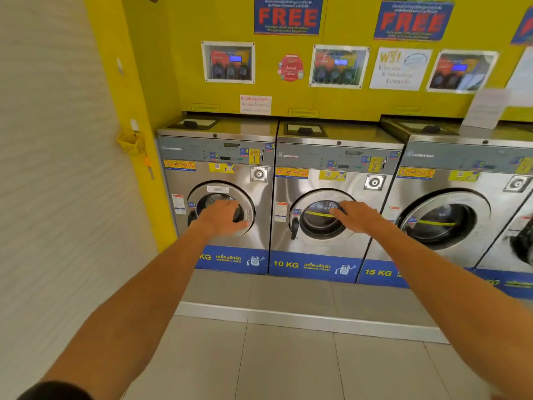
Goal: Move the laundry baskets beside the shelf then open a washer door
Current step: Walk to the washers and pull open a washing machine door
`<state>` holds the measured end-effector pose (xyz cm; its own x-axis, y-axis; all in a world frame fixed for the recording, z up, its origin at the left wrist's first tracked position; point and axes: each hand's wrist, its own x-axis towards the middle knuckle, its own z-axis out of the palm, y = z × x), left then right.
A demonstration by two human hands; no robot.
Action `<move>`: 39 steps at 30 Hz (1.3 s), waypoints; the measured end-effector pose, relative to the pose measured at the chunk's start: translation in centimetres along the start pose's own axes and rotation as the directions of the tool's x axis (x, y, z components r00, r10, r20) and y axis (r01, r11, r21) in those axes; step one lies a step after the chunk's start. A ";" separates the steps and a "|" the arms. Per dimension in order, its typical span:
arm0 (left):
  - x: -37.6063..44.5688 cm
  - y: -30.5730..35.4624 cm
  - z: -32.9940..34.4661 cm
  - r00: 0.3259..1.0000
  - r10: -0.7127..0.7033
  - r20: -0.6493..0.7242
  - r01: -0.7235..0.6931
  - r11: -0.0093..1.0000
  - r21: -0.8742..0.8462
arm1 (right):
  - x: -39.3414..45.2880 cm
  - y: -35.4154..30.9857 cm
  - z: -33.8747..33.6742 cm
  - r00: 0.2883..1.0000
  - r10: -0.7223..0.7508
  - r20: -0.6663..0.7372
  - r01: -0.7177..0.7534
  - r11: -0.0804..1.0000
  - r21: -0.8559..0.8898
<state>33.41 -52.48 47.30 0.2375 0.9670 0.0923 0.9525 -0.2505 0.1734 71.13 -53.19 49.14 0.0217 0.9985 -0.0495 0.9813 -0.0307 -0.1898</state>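
Note:
Three steel front-loading washers stand in a row against a yellow wall. Washer 1 [219, 157] is at the left, and its round door [245, 197] looks closed. My left hand [220, 217] is stretched out in front of that door, fingers spread, holding nothing. Washer 2 [337, 166] is in the middle; its door [314, 226] is closed, with a black handle [294, 228] on its left side. My right hand [356, 216] hovers in front of this door, fingers apart and empty. No laundry basket or shelf is in view.
A third washer [461, 180] marked 15 KG stands at the right, with part of another beyond it. The machines sit on a raised grey plinth [302, 313] above the tiled floor. A small yellow basket [131, 142] hangs on the left wall corner.

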 end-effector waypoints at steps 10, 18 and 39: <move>18.0 -4.1 2.5 0.994 0.074 0.079 -0.083 0.990 0.118 | 16.7 -1.3 3.2 0.999 0.019 0.051 -0.022 0.998 0.052; 31.7 -7.0 6.4 0.976 0.149 0.161 -0.171 0.976 0.137 | 28.8 -1.1 7.6 0.982 0.116 0.148 -0.136 0.981 0.138; 56.8 -6.4 33.4 0.841 0.389 0.377 -0.493 0.837 0.236 | 53.3 7.3 31.5 0.881 0.229 0.414 -0.398 0.831 0.387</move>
<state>47.21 5.61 18.65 0.6419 0.7332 -0.2244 0.7255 -0.6755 -0.1319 73.40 -1.64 14.19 0.1647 0.8541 -0.4933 0.7333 -0.4405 -0.5179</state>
